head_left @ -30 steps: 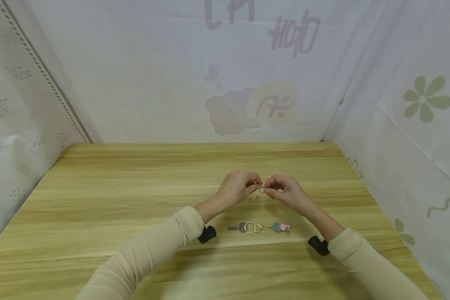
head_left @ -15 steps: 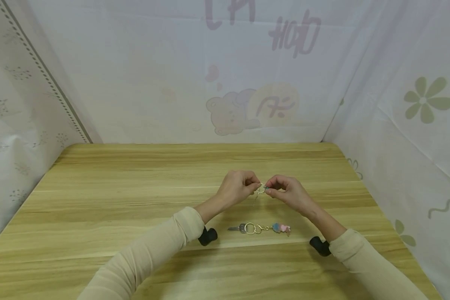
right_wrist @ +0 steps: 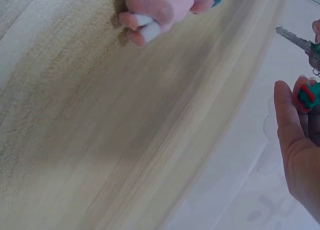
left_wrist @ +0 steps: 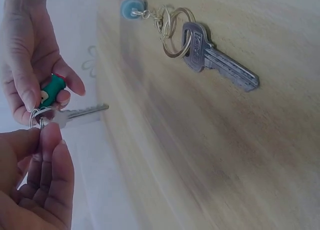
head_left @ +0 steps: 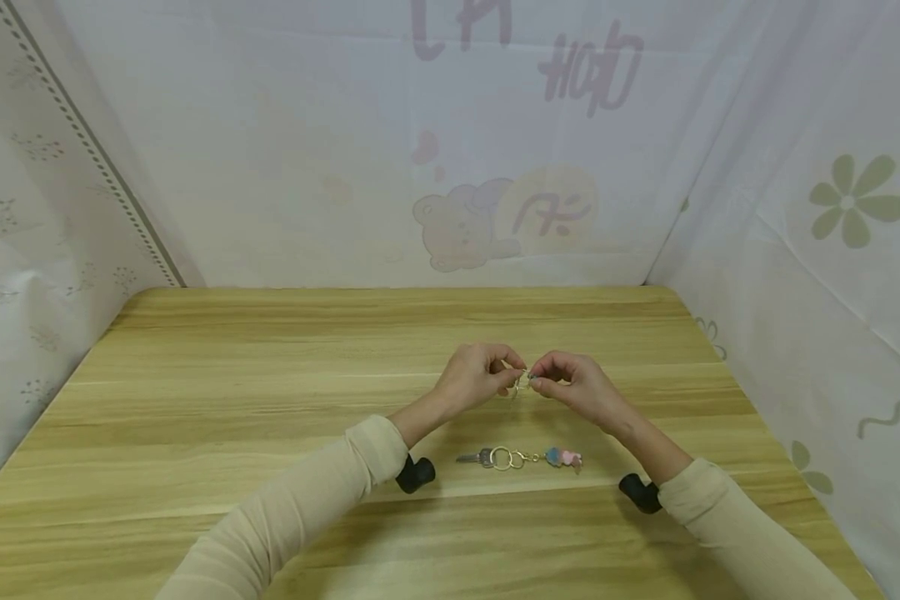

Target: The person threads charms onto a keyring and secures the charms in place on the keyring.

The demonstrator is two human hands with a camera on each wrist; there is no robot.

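Observation:
Above the table, my left hand [head_left: 474,373] pinches a metal key ring [left_wrist: 41,121] between thumb and fingers. A silver key [left_wrist: 86,111] hangs at that ring, pointing toward the table in the left wrist view. My right hand [head_left: 576,387] holds a small green charm with red parts [left_wrist: 53,89], joined to the ring side; its red end also shows in the right wrist view. Below both hands lies a second keychain: a grey key [head_left: 477,457], a gold split ring [head_left: 501,457], a short chain and a pink and blue figure charm [head_left: 562,457].
The wooden table [head_left: 270,350] spreads around both hands, with patterned white cloth [head_left: 307,150] hanging behind and at the sides. A black object [head_left: 416,475] shows at the left wrist and another black object [head_left: 640,492] at the right wrist.
The ring between my hands has turned, facing the head camera half a second ago and appearing more tilted now. Both hands stay nearly in place. The keychain on the table has not moved.

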